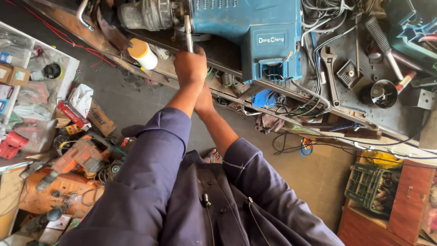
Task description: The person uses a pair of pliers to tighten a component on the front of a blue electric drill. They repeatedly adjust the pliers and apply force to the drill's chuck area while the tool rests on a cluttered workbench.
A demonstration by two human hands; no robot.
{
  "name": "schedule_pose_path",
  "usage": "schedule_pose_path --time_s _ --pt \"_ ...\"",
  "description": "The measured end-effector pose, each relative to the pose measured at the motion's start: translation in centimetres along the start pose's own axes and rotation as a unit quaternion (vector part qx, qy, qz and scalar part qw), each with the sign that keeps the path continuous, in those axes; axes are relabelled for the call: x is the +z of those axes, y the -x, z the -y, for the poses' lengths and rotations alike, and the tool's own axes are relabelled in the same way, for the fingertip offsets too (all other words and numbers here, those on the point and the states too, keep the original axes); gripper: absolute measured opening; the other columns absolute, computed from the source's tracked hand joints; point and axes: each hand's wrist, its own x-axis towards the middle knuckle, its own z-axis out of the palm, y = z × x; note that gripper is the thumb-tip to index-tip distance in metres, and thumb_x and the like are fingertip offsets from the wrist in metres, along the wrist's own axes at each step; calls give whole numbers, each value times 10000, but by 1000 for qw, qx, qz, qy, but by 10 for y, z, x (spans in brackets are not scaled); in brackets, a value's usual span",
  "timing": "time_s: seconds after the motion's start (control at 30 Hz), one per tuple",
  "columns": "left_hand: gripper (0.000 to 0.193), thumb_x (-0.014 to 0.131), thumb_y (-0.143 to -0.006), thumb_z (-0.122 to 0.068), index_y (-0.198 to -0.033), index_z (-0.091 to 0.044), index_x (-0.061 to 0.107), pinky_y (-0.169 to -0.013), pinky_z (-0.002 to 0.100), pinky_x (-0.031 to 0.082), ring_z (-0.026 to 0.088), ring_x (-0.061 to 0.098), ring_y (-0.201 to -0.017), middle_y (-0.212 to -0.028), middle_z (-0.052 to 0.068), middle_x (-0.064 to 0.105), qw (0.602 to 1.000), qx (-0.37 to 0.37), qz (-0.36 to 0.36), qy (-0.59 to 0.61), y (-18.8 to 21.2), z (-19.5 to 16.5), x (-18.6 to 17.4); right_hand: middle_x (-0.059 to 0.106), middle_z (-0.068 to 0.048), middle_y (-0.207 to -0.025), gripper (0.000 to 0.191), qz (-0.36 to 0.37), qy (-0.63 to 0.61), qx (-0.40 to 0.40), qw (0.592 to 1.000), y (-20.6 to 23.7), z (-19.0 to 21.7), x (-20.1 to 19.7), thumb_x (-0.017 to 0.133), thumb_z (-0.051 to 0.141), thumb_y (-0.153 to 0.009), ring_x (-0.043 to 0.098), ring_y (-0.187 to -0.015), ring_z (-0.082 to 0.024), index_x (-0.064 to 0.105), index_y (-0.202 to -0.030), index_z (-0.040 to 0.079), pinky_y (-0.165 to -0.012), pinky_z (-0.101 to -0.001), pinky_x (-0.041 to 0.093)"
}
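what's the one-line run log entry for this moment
left hand gripping metal tool handle | right hand beneath it | blue power tool on workbench

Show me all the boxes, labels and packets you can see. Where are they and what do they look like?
Label plate: on the big blue power tool on the bench, small blue rectangle with white lettering.
Red packet: floor at left, long flat box, red with white.
Cardboard box: beside the red packet, brown, flattened.
Small brown boxes: far left on the white shelf, square.
White bottle: bench edge, round, orange cap.
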Motion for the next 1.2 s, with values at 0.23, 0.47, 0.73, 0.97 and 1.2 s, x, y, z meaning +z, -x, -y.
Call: schedule_pose_path --time_s 0.23,0.47,0.73,0.97,1.2 --pt "394 608 -872 -343 -768 15 737 -789 539 572 468 705 -821 -777 293 696 999 36 22 -16 -3 1 1 751 -201 -1131 500 1 -2 32 999 -2 3 1 733 339 -850 698 -1033 -269 657 -1188 -22 -873 -387 538" --pt "361 620 -843 -309 -725 20 707 -716 543 570 464 705 -782 -722 278 688 998 43 32 23 -4 1 2 641 -209 -1292 650 -2 -117 55 992 13 -3 -4 777 299 -846 630 -1159 -258 486 -1325 -30 -970 -407 517" --pt "346 613 -856 -313 -756 4 712 -729 532 576 461 706 -801 -751 269 701 995 89 31 18 -3 4 0 667 -114 -1319 458 219 -605 137 753 51 -20 -9 474 405 -1085 612 -1251 -265 571 -1330 29 -1114 -442 452" --pt "353 628 -829 -330 -763 9 702 -737 547 561 470 699 -814 -762 276 698 997 62 36 19 3 0 -4 643 -31 -1032 392 205 -704 122 669 52 -20 -3 411 436 -1141 638 -1059 -212 573 -1153 79 -1047 -402 478" --pt "348 622 -851 -313 -773 20 684 -735 541 563 465 698 -838 -764 282 699 996 62 49 33 6 -1 -4 534 7 -849 332 144 -647 119 740 52 -18 -4 417 399 -1148 560 -807 -159 545 -1155 92 -848 -378 509"
